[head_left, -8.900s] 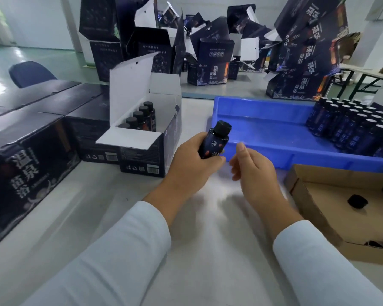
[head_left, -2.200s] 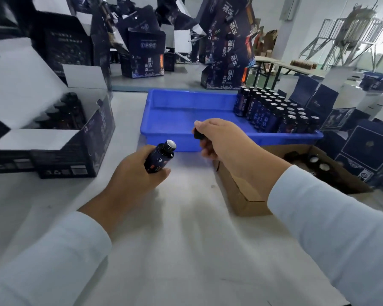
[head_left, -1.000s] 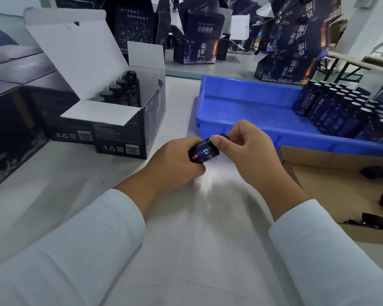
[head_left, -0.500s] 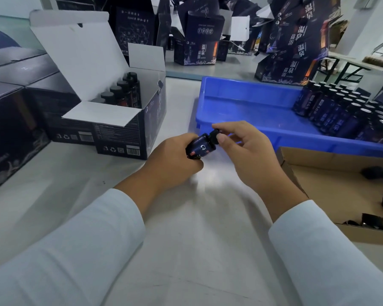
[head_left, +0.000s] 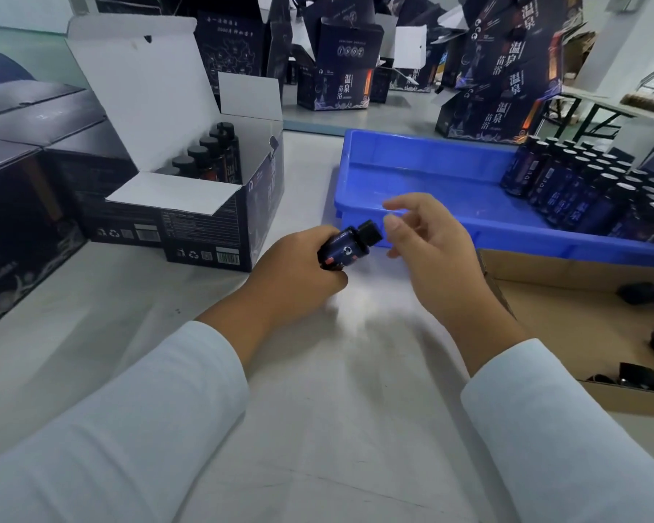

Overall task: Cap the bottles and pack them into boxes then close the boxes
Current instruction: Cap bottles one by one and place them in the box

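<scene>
The left hand (head_left: 299, 269) grips a small dark bottle (head_left: 346, 250) above the bench (head_left: 318, 371), tilted, its black cap (head_left: 370, 232) pointing up and right. The right hand (head_left: 435, 251) hovers just beside the cap, fingers loosely spread and holding nothing. Beyond the left hand stands an open box (head_left: 212, 220) with capped bottles inside; beyond the right hand lies a blue tray (head_left: 423, 183), and to its right a cardboard tray (head_left: 567, 281).

A small dark-blue labelled bottle (head_left: 343, 251) with a black screw cap (head_left: 370, 232) on it lies tilted, cap up and right. An open dark printed carton (head_left: 204, 224) holds a row of capped bottles (head_left: 208, 156).
</scene>
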